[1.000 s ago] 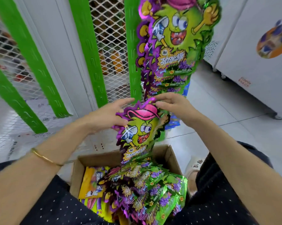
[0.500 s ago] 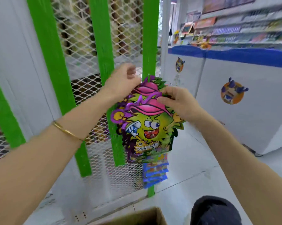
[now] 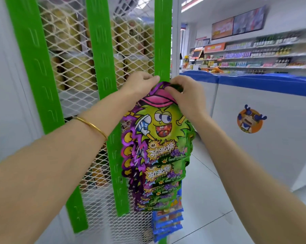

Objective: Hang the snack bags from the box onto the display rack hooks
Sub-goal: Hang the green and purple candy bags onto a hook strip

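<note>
Bag (image 3: 159, 124) up at green strip (image 3: 163, 41), in front of hung bags (image 3: 164, 175) trailing toward 6 o'clock. Left hand (image 3: 139, 83) pinches its top edge at 11 o'clock, right hand (image 3: 187, 94) at 1 o'clock. Hook hidden behind hands. Judged: light, glossy foil, floppy, slippery; grip header beside hang hole, not body.
</note>
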The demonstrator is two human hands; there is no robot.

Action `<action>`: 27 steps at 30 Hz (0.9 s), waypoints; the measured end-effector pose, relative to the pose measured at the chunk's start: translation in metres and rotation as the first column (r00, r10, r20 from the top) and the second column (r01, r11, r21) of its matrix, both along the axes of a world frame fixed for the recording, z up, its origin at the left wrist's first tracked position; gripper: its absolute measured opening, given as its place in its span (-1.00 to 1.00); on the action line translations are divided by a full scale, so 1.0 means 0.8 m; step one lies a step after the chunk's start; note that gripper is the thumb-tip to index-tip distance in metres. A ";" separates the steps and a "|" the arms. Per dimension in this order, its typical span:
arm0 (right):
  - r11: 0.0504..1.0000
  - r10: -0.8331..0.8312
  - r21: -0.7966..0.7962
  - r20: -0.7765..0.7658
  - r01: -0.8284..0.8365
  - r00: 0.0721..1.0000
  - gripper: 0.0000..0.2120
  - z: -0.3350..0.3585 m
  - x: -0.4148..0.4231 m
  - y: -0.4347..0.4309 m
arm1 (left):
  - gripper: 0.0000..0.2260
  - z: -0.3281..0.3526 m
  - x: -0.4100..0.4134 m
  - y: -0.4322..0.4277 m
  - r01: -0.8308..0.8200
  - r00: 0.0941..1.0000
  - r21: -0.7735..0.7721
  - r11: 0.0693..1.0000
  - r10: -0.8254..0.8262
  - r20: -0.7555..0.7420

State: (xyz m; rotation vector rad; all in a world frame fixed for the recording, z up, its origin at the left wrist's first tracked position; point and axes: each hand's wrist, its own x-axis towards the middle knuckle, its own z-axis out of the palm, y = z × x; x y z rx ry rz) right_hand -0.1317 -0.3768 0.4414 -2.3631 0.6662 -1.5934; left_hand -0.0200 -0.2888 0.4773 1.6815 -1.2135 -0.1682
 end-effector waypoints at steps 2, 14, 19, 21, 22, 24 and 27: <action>0.999 -0.030 -0.025 0.023 0.030 0.999 -0.84 0.002 0.002 -0.001 | -0.77 0.005 -0.001 -0.004 0.009 1.000 0.047 0.999 -0.009 0.008; 0.985 -0.145 -0.102 -0.028 0.141 0.989 -0.86 -0.013 0.008 0.000 | -0.61 0.003 0.002 -0.012 -0.030 0.978 0.013 0.999 0.032 -0.207; 0.998 -0.067 -0.019 -0.080 0.065 0.995 -0.86 -0.024 0.004 0.000 | -0.63 -0.005 0.003 -0.005 -0.034 0.994 0.028 0.999 0.036 -0.106; 0.999 -0.042 0.012 -0.098 0.043 0.994 -0.85 -0.028 0.002 0.000 | -0.69 -0.013 0.003 -0.001 -0.010 1.000 0.039 0.999 0.012 -0.028; 0.999 -0.035 0.031 -0.095 0.038 0.995 -0.84 -0.028 0.001 0.000 | -0.72 -0.018 0.003 0.002 -0.004 1.000 0.039 0.999 0.003 0.018; 0.995 -0.021 0.091 -0.068 0.027 0.997 -0.81 -0.027 -0.001 0.002 | -0.71 -0.028 0.002 0.008 0.009 0.994 0.025 1.000 -0.011 0.108; 0.989 -0.065 0.134 -0.019 0.067 0.998 -0.70 -0.032 -0.005 0.007 | -0.59 -0.053 0.001 0.024 -0.010 0.968 -0.063 0.998 0.025 0.248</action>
